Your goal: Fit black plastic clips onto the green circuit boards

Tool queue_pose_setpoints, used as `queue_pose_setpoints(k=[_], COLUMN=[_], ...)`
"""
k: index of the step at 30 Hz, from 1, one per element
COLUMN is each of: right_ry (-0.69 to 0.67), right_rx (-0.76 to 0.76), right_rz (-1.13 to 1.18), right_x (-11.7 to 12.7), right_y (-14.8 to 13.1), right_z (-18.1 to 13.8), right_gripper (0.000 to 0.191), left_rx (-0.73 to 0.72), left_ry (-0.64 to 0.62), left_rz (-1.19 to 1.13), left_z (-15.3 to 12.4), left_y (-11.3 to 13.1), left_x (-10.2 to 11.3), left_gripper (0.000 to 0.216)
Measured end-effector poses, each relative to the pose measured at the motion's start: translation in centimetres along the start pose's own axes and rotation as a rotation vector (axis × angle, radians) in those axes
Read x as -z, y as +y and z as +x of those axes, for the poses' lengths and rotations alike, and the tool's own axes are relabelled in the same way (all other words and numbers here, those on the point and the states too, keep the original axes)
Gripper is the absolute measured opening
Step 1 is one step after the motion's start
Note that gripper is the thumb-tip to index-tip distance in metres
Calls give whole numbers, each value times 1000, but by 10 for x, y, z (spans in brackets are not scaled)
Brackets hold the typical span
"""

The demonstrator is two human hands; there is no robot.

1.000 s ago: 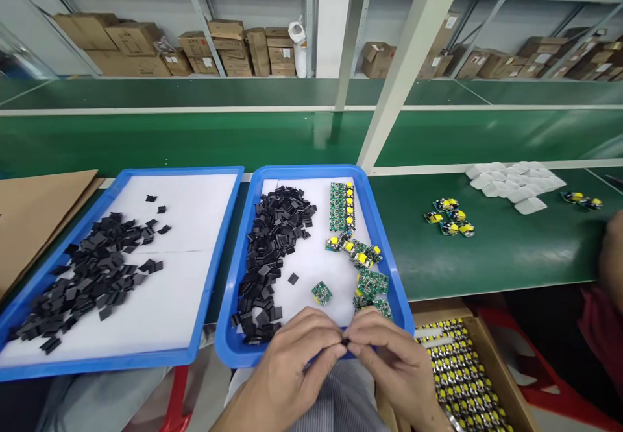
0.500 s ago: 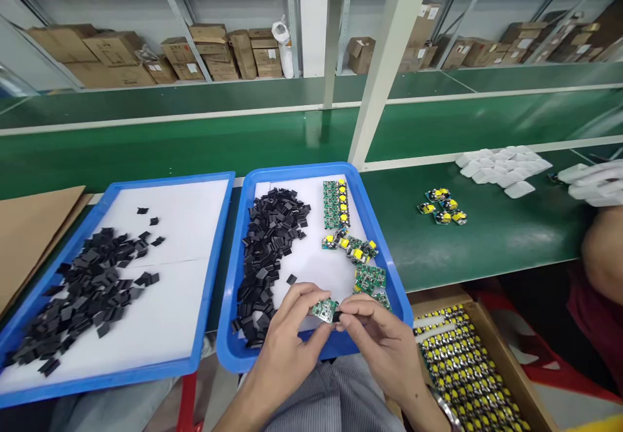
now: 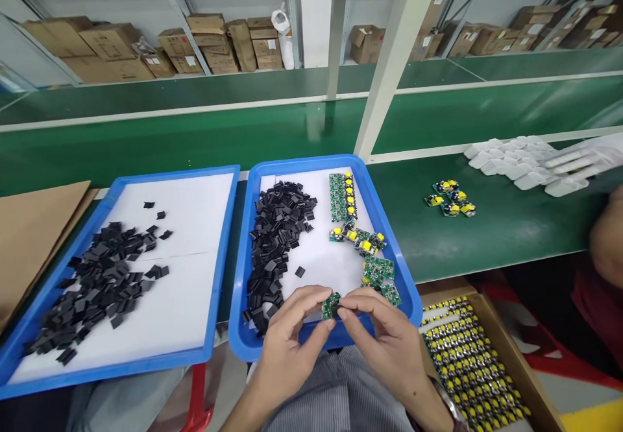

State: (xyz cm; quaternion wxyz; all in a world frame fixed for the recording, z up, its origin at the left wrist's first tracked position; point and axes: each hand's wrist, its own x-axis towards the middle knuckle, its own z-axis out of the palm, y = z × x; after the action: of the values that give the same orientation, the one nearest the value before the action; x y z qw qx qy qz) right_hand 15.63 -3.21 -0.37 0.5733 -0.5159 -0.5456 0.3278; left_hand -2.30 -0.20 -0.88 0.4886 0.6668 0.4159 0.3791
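My left hand (image 3: 288, 338) and my right hand (image 3: 384, 335) meet over the near rim of the middle blue tray (image 3: 389, 224). Both pinch one small green circuit board (image 3: 331, 304) between their fingertips. A small black piece sits at the board's right edge under my right thumb. Inside that tray lie a heap of black square pieces (image 3: 277, 237) on the left and several green boards with yellow parts (image 3: 357, 237) on the right. One loose black piece (image 3: 300, 272) lies alone on the tray's white liner.
A second blue tray (image 3: 214, 276) at the left holds more black pieces (image 3: 97, 283). A cardboard box of yellow-topped boards (image 3: 467, 367) stands at my right knee. Finished boards (image 3: 451, 200) and white casings (image 3: 511, 159) lie on the green bench, where another person's white-gloved hand (image 3: 581, 158) reaches.
My hands rose from the tray's rim, where they pinched a black piece, and picked up the loose green board; now both hold it. The other person's gloved hand came in at the right.
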Motion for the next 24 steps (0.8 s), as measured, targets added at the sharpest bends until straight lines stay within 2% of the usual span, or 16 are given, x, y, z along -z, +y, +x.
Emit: queue_pose_setpoints(k=[7,18,24], right_ry=[-3,-11,-15], right_rx=[-4,-50,-125], right_rz=[-59,-106,-89], right_x=[-3,-7,-5], right_y=[-2,1,7], right_z=[0,-4,-6], right_gripper=[15,12,9], left_rx=[-26,-243,-247], left_ry=[18,90,79], left_rz=[-21,93,126], left_z=[2,6,4], left_y=[-5,-3,-5], left_x=[0,0,-2], left_gripper=[42,41,42])
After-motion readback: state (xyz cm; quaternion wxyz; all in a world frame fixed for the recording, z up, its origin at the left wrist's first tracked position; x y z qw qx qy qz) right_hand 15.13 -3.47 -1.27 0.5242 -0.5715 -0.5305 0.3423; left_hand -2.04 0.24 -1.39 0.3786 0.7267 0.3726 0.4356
